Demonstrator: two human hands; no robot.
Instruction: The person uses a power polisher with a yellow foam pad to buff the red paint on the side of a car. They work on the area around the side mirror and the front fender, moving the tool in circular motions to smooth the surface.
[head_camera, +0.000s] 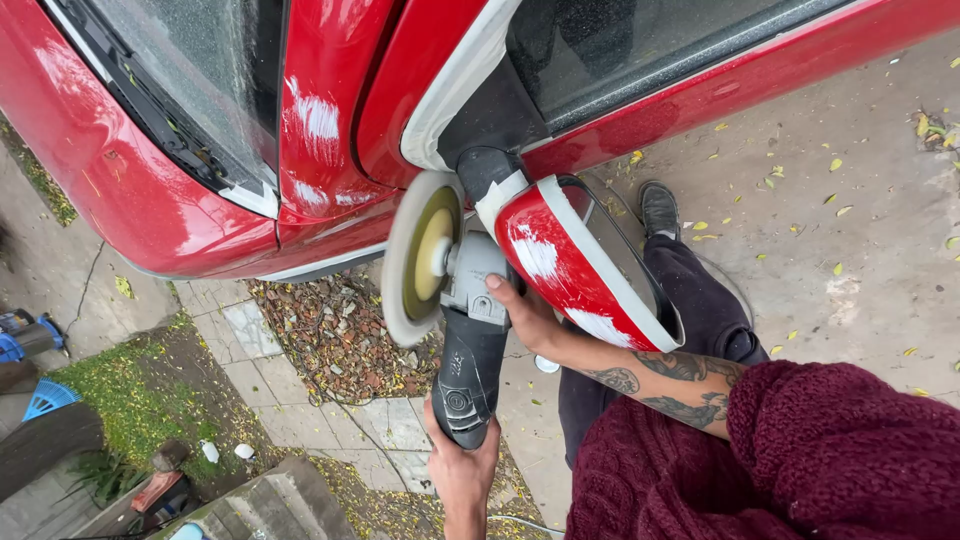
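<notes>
A: Nearest the lens?
B: Maroon knitted sleeve (800, 460) at 4 o'clock, pushed up off a tattooed forearm (670, 385).

A: Hands?
B: Left hand (460, 465) at 6 o'clock, clenched around the rear end of the black-bodied electric polisher (470, 355). Right hand (530, 320) just past centre, grasping the grey gear head of the same tool, thumb laid over the top of the housing.

A: The polisher itself?
B: Held between both hands, body running roughly 6 to 12 o'clock. White foam pad with yellow backing disc (420, 255) at its far end, turned on edge, sitting just left of the glossy red side mirror housing (560, 265). Contact between pad and paint: cannot tell.

A: The mirror?
B: Centre frame, edged with pale masking tape (610, 260), smeared with white streaks of compound. Mirror stalk taped too.

A: Beyond that?
B: Red car body (150, 190) filling 10 to 2 o'clock, more white smears on the pillar at 11 o'clock. Dusty windscreen (200, 70) at 11, black wiper along its lower edge. Side window (640, 50) at 1 o'clock, taped along its front edge.

A: Ground?
B: Dark trouser leg and black shoe (658, 208) at 2 o'clock on grey concrete (860, 250) scattered with yellow leaves. Paving slabs and leaf litter at 7 o'clock, grass patch (130, 400) at 8, blue plastic items at 9.
</notes>
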